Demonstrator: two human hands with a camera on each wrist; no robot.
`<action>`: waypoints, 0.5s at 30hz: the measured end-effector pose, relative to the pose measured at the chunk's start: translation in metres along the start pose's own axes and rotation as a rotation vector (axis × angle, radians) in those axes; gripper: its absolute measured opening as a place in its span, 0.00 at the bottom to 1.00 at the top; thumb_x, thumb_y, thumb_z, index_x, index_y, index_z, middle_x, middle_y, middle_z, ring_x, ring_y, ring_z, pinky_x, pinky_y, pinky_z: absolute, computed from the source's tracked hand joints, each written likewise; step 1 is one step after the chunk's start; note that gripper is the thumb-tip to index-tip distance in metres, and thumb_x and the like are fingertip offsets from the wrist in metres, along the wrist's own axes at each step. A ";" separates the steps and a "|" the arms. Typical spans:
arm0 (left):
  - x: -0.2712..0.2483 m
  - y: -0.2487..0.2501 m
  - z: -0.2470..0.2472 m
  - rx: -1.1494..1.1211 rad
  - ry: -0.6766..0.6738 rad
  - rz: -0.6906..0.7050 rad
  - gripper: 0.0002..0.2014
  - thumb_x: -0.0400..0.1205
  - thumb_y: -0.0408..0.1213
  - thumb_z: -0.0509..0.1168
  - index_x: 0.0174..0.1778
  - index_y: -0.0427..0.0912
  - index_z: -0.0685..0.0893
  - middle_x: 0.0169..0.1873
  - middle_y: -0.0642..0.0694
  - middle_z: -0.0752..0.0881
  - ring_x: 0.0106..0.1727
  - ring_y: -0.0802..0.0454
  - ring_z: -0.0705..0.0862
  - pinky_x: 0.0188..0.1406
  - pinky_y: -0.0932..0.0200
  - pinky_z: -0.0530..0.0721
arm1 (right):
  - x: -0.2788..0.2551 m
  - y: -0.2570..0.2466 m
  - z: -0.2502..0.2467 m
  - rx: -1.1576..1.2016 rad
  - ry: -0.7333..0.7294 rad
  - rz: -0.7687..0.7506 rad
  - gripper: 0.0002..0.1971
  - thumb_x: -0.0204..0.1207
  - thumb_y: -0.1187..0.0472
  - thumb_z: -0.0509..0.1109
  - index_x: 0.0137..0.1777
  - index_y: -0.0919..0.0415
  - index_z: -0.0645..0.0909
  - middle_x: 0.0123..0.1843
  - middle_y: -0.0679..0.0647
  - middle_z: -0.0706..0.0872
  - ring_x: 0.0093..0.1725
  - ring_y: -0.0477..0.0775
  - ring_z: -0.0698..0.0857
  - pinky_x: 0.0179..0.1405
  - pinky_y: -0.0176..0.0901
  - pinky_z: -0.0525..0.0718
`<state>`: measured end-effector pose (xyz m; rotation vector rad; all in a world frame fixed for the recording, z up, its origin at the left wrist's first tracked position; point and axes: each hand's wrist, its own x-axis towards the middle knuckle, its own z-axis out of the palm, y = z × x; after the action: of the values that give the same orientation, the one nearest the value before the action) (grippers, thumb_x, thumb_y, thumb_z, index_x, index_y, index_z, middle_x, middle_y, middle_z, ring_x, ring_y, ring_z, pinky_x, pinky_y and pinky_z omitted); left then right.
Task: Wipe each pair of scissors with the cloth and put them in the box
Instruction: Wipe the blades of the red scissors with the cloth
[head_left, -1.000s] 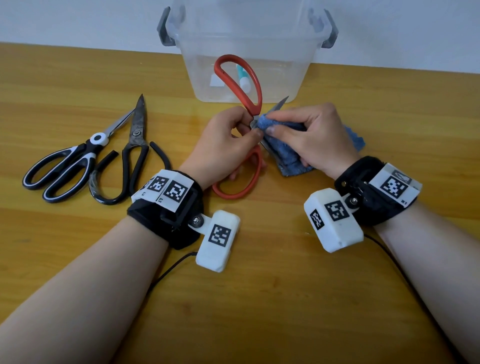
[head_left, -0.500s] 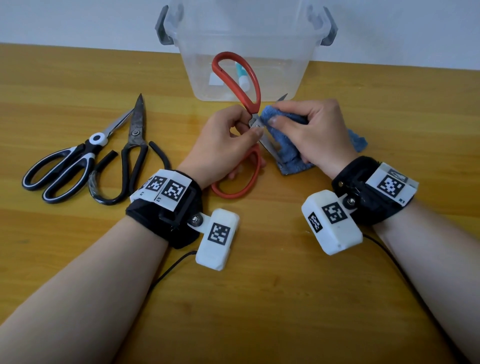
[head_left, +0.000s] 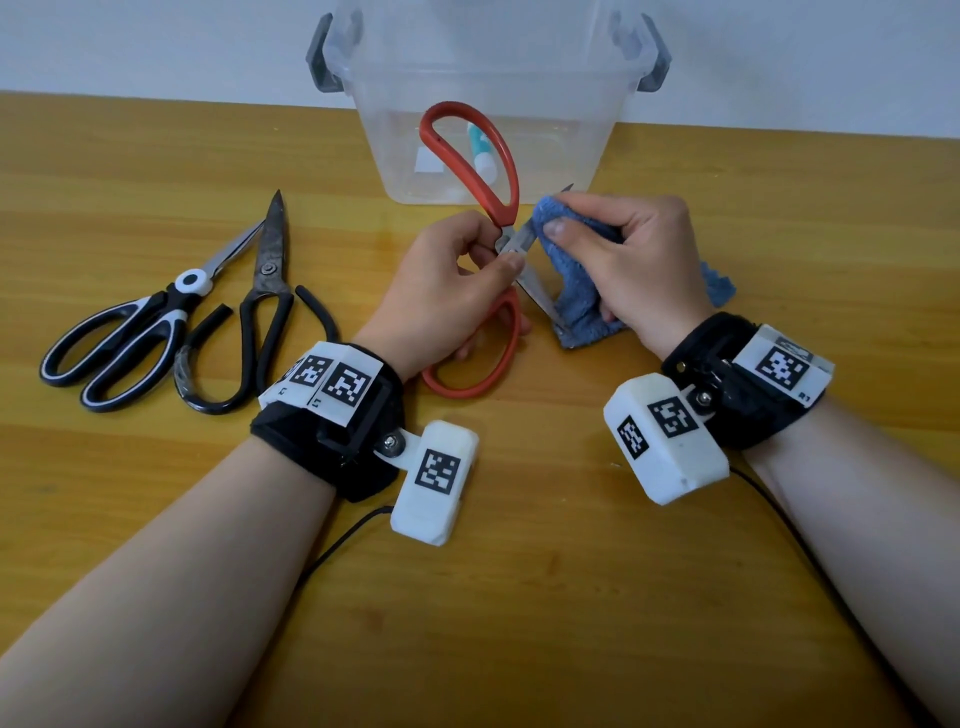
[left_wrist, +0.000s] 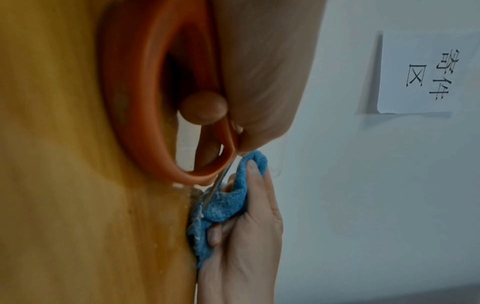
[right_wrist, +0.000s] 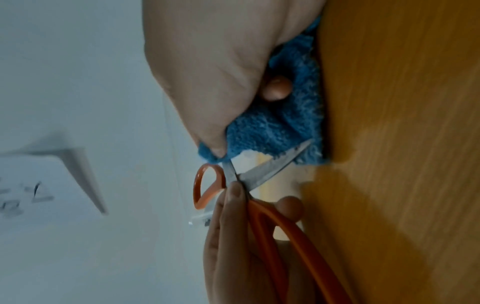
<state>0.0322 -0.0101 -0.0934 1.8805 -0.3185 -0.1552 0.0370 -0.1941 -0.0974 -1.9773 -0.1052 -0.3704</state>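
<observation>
We hold the red-handled steel scissors (head_left: 511, 244) at the pivot, left hand (head_left: 441, 291) pinched there, blades spread. Our right hand (head_left: 634, 260) clamps the blue terry cloth (head_left: 571, 291) around the upper blade, whose long axis runs from that grip toward the clear plastic box (head_left: 483, 78) beyond.

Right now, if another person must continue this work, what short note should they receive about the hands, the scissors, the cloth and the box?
Left hand: grips the red scissors near the pivot, blades open, lower handle loop on the table.
Right hand: holds the blue cloth pinched on the upper blade, whose tip sticks out beyond it.
Box: open, at the far edge of the table; a small item shows inside, no scissors visible.
Done: wiping of the red pair is under way.
Left: finish it and box it, then wipe and box the black-and-white scissors and the black scissors lying on the left.
</observation>
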 end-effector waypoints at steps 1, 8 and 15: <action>0.000 -0.001 0.000 0.006 0.005 -0.002 0.07 0.90 0.34 0.64 0.51 0.35 0.75 0.40 0.36 0.84 0.25 0.42 0.91 0.09 0.61 0.70 | 0.000 0.000 0.000 0.011 -0.036 -0.031 0.13 0.80 0.61 0.77 0.62 0.50 0.87 0.51 0.47 0.92 0.31 0.32 0.88 0.29 0.26 0.81; -0.002 0.003 -0.001 0.008 -0.009 0.008 0.06 0.91 0.32 0.62 0.54 0.32 0.75 0.47 0.21 0.84 0.14 0.58 0.82 0.09 0.63 0.68 | 0.005 0.008 0.006 -0.024 -0.039 -0.070 0.13 0.78 0.61 0.78 0.62 0.58 0.90 0.58 0.44 0.91 0.59 0.36 0.89 0.58 0.30 0.86; 0.002 0.000 -0.001 0.026 0.027 -0.022 0.09 0.90 0.35 0.65 0.53 0.30 0.77 0.41 0.27 0.88 0.13 0.49 0.80 0.10 0.59 0.69 | 0.005 0.012 0.005 -0.036 -0.133 -0.096 0.13 0.78 0.61 0.79 0.61 0.59 0.91 0.55 0.44 0.91 0.58 0.36 0.89 0.57 0.30 0.85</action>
<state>0.0339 -0.0099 -0.0929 1.9105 -0.2823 -0.1414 0.0453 -0.1954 -0.1080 -2.0364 -0.2811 -0.3042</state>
